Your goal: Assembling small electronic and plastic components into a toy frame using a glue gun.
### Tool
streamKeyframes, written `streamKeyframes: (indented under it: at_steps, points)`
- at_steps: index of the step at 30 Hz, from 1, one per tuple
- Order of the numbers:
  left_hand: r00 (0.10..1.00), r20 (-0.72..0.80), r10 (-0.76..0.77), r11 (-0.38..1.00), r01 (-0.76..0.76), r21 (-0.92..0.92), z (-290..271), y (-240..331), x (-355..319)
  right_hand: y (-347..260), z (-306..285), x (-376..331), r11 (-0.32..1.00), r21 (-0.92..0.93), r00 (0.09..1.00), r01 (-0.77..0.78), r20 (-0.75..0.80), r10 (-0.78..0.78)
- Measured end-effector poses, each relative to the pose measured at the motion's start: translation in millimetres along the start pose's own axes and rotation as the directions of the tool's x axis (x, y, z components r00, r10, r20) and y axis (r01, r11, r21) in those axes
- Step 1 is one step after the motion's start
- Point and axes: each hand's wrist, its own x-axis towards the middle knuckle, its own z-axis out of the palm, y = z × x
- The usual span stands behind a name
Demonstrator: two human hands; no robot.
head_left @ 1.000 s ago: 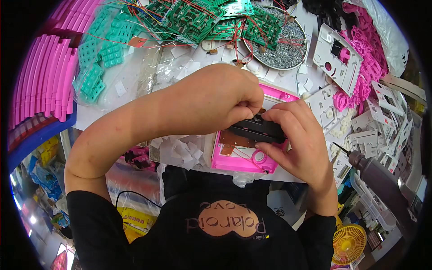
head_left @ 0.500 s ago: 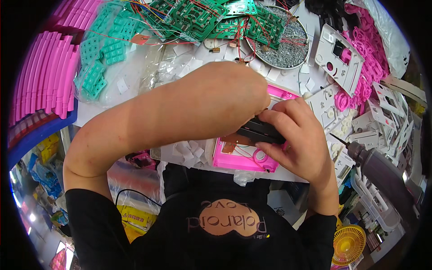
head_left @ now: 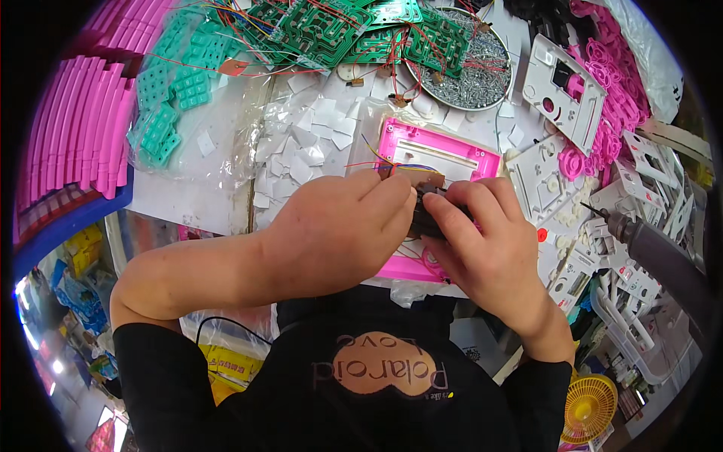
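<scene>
Head view: pink case [head_left: 410, 269] on the worktable, right in front of the person, open side up; use it as the landmark. Black part [head_left: 426, 219] sits over the middle of the case, mostly covered by both hands; can't tell whether it's seated or just held there.

Right hand [head_left: 489, 241] comes in over the right side of the case, fingers bent and narrow, holding the black part; thumb mostly hidden. Left hand [head_left: 343, 226] over the left edge of the case, fingers curled in, tips meeting the left end of the black part; can't tell if they pinch it or only press.

Thin wires [head_left: 410, 166] and a brown board [head_left: 422, 178] show inside the case, just beyond the left fingers.

Around the case: paper squares [head_left: 309, 151] to its left, green circuit boards [head_left: 320, 34] beyond it, round dish [head_left: 482, 110] of small metal bits beyond and right, white panel [head_left: 565, 94] farther right, dark power tool [head_left: 655, 245] to the right, well apart.

Step in hand, by the look of it: two-handed adjusting of the black part at the case. Next move calls for a steady right grip, precise left fingertips, wires kept from getting trapped.
</scene>
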Motion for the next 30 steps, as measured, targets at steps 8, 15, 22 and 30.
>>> streamKeyframes:
  at_steps: [8,15,22,30]
  points:
    - [0.980,0.065,-0.187,0.859,0.195,-0.472,-0.4,-25.2,16.0,3.1,-2.9,3.1,0.985,0.163,0.998,-0.054,0.040,0.048]
    - [0.986,0.155,-0.065,0.874,0.131,-0.467,-2.5,-40.3,34.3,5.3,-4.7,4.9,0.979,0.195,0.997,-0.058,0.066,0.046]
    - [0.967,0.043,0.251,0.938,-0.232,-0.258,-4.4,-48.9,43.9,14.0,-1.8,3.5,0.948,0.299,0.993,-0.112,0.061,0.098]
    - [0.930,0.210,0.302,0.950,-0.275,-0.150,-15.7,-46.2,54.4,16.0,-4.2,6.5,0.955,0.285,0.996,-0.082,0.049,0.071]
